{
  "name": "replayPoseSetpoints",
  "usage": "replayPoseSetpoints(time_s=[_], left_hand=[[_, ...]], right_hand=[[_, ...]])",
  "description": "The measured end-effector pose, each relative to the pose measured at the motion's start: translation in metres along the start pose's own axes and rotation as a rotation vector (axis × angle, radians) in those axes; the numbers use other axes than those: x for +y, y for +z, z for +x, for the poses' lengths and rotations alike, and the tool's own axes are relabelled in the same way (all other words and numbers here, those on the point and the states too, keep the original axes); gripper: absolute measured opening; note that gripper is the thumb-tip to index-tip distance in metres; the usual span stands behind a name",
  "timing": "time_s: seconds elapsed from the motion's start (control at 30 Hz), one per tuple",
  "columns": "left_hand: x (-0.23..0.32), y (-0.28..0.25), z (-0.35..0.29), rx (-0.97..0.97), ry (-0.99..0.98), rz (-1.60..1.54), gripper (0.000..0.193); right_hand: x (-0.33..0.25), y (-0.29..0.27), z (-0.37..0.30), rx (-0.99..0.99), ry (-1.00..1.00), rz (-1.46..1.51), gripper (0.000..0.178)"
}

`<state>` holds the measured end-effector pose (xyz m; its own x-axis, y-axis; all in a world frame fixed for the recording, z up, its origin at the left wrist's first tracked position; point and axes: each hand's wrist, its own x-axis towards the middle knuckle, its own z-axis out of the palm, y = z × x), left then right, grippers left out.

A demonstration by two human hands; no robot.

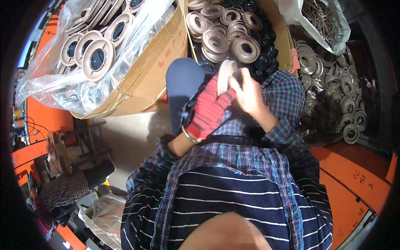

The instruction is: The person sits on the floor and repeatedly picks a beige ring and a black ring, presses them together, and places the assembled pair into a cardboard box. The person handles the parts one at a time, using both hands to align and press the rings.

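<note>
My left hand point(211, 109), in a red and dark striped glove, grips a beige flanged plastic ring point(225, 76) that stands on edge above my lap. My bare right hand point(248, 92) is against the ring's right side, fingers curled and thumb bent inward. Whatever lies between those fingers is hidden; a dark patch shows there. Just beyond my hands, an open cardboard box point(284, 39) holds more beige rings point(215, 41) lying on black round plastic parts point(263, 58).
At the left, a plastic-lined cardboard box point(146, 77) contains beige rings with dark centres point(98, 59). On the right are a pile of greyish rings point(347, 89) and a clear bag of thin metal pieces point(321, 21). Another person's checked sleeve point(66, 191) shows at lower left.
</note>
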<state>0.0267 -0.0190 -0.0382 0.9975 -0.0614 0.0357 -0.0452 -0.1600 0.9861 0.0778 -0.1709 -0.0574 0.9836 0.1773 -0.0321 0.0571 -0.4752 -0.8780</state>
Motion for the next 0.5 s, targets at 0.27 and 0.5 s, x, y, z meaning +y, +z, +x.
replayPoseSetpoints(time_s=[0.27, 0.5], left_hand=[[0.003, -0.040, -0.004, -0.184, 0.878, 0.750, 0.061], [0.004, -0.075, -0.011, -0.020, 0.581, 0.709, 0.035]], right_hand=[[0.009, 0.007, -0.010, -0.513, 0.735, 1.447, 0.062], [-0.020, 0.007, 0.010, -0.557, 0.482, 1.086, 0.077]])
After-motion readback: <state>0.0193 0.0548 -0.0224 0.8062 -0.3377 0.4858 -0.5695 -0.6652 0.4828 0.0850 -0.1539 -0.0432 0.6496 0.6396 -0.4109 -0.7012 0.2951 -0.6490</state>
